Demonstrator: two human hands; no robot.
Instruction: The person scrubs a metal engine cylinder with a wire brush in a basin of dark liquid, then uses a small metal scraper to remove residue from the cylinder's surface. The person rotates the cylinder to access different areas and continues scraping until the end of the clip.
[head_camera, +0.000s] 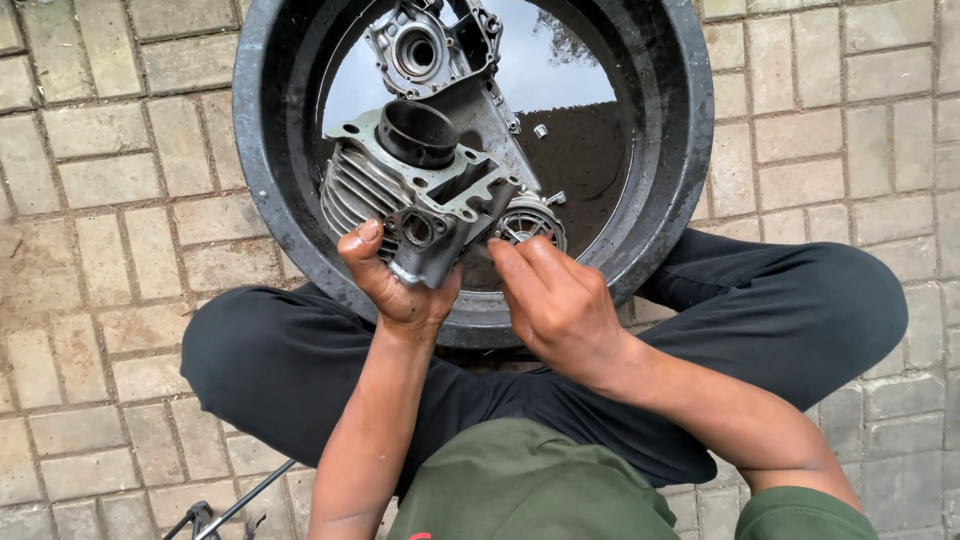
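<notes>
My left hand (392, 280) grips a grey finned metal engine cylinder (415, 185) from below and holds it over a large round black basin (268, 150) filled with dark liquid. My right hand (555, 300) is beside it on the right, fingers bent together and touching the cylinder's lower right edge; whether it pinches a small part cannot be told. A grey metal engine casing (435, 50) lies in the liquid behind the cylinder. A round toothed metal part (530, 222) sits just above my right fingers.
I sit cross-legged on grey brick paving (100, 200), black trousers (780, 310) around the basin's near rim. A small metal bit (540, 130) lies in the liquid. A thin dark tool (225, 510) lies on the bricks at lower left.
</notes>
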